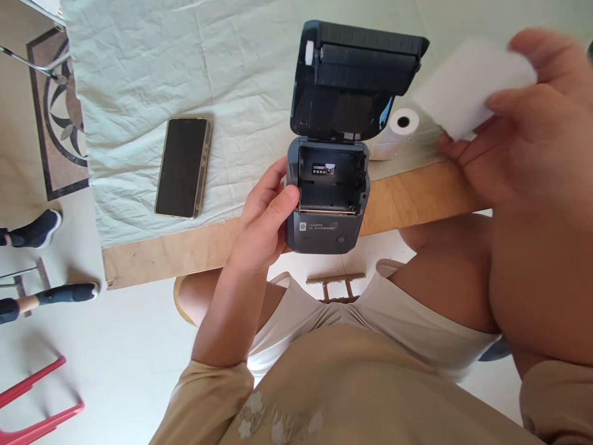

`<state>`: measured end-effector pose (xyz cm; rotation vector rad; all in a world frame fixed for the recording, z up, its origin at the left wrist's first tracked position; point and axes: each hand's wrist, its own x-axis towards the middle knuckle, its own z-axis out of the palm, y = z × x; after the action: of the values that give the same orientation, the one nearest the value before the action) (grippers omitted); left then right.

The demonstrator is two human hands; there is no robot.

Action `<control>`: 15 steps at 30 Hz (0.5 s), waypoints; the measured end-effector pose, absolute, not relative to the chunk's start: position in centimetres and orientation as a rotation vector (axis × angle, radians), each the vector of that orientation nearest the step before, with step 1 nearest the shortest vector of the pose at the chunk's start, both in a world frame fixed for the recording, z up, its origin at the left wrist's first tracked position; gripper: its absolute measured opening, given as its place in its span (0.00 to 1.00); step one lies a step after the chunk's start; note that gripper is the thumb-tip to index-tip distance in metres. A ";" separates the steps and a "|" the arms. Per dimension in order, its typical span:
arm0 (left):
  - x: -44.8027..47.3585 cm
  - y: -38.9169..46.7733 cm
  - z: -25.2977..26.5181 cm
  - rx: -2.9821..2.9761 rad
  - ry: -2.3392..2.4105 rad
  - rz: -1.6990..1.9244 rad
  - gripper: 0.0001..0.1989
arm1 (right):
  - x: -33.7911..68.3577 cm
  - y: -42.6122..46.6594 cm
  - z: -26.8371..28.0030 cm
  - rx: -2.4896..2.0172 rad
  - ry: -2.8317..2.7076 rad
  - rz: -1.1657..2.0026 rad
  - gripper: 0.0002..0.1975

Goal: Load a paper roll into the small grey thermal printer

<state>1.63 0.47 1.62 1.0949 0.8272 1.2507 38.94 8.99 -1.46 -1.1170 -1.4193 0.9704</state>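
My left hand [266, 213] grips a dark portable label printer [324, 232] by its left side, thumb on the top edge. The printer's lid [343, 111] is swung up, and its paper bay holds no roll; a small sticker shows inside. To the right, my right hand [532, 117] pinches a white piece of paper [472, 86] between thumb and fingers, somewhat blurred. Behind the printer's right side lies a white paper roll [403, 127] with a dark core hole, partly hidden by the lid.
A smartphone [182, 167] with a dark screen lies left on the pale green cloth [241, 80]. The wooden table edge [417, 191] runs in front of my lap. At left are another person's feet [34, 230] and a red stool [41, 420].
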 end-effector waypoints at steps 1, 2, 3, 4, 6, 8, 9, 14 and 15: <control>1.7 0.5 1.7 1.089 0.830 1.251 0.19 | 38.8 8.9 -1.4 -1.123 -1.410 1.075 0.23; 1.7 0.5 1.8 1.083 0.832 1.249 0.19 | 38.5 8.6 -1.1 -1.130 -1.405 1.140 0.21; 1.7 0.5 1.8 1.078 0.831 1.246 0.19 | 38.2 8.2 -0.8 -1.141 -1.404 1.157 0.20; 1.6 0.5 1.8 1.072 0.827 1.245 0.19 | 37.8 7.8 -0.4 -1.151 -1.392 1.175 0.20; 1.6 0.6 1.7 1.063 0.816 1.242 0.19 | 37.4 7.1 0.3 -1.145 -1.374 1.215 0.23; 1.5 0.6 1.7 1.063 0.799 1.240 0.20 | 37.6 7.0 0.4 -1.097 -1.400 1.212 0.25; 1.5 0.6 1.7 1.064 0.795 1.235 0.21 | 38.0 7.2 0.4 -1.077 -1.429 1.187 0.23; 1.7 0.5 1.8 1.056 0.830 1.211 0.26 | 39.7 7.9 0.1 -1.163 -1.297 1.121 0.18; 1.8 0.5 1.9 1.054 0.841 1.208 0.26 | 39.8 7.9 0.2 -1.162 -1.242 1.147 0.14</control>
<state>1.77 0.46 1.90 1.0542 0.8411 1.2080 39.77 7.89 0.21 -1.1622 -1.2417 1.1475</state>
